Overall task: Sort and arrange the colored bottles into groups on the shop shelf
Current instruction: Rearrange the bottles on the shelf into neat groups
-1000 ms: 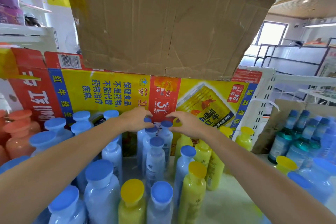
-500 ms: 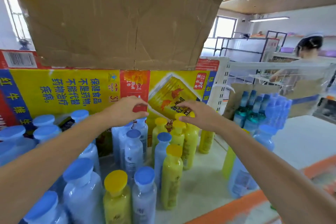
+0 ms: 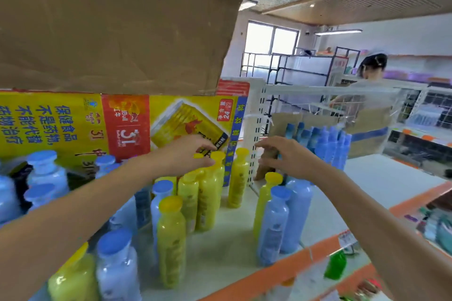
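The left hand's (image 3: 186,156) fingers (image 3: 208,148) curl onto the cap of a tall yellow plastic bottle (image 3: 210,193) at the back of the white shop shelf (image 3: 220,247), seemingly pinching it. The right hand's (image 3: 291,159) fingers (image 3: 266,144) are spread and loose, holding nothing. The bottle looks full, so fairly heavy, rigid and smooth; the narrow neck under the cap is probably the surest hold. Neighbouring yellow bottles crowd it, pale blue capped bottles (image 3: 274,222) stand near, and the printed yellow-and-red carton (image 3: 73,124) blocks behind.
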`<action>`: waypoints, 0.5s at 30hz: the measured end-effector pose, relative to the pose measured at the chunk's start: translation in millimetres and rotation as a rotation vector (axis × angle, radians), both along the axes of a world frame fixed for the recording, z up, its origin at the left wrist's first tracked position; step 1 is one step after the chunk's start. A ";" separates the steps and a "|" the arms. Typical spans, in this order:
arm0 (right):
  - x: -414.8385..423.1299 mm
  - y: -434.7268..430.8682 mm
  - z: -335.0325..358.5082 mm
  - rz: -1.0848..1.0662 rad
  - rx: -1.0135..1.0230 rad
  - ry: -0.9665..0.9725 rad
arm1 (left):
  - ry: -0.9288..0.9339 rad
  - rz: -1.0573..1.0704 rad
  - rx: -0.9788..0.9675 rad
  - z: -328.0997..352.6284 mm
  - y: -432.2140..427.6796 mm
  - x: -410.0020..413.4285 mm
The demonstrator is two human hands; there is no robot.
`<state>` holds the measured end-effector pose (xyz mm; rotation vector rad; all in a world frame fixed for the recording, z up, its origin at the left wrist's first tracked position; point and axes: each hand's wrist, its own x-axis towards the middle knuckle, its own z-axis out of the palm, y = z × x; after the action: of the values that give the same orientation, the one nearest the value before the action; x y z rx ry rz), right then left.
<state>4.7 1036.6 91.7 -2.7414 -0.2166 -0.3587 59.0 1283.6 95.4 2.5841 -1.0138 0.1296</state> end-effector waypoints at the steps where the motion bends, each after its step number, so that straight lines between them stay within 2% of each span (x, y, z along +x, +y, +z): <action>1: -3.1 -10.3 -0.3 -0.001 0.008 0.016 | 0.008 -0.013 -0.007 -2.9 -11.5 -3.9; 8: -20.7 -73.7 -17.3 0.022 -0.063 0.042 | 0.058 -0.071 -0.013 -32.3 -88.1 -29.9; 11: -20.2 -92.0 -32.0 0.073 -0.056 0.068 | 0.068 -0.035 -0.018 -46.3 -115.9 -41.3; 15: -15.9 -102.6 -47.3 0.144 0.006 0.005 | 0.080 0.033 -0.067 -65.0 -140.6 -47.4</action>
<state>-11.2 934.0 44.4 -2.7008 -0.4086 -0.3122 11.6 1143.0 30.4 2.5249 -0.9225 0.0668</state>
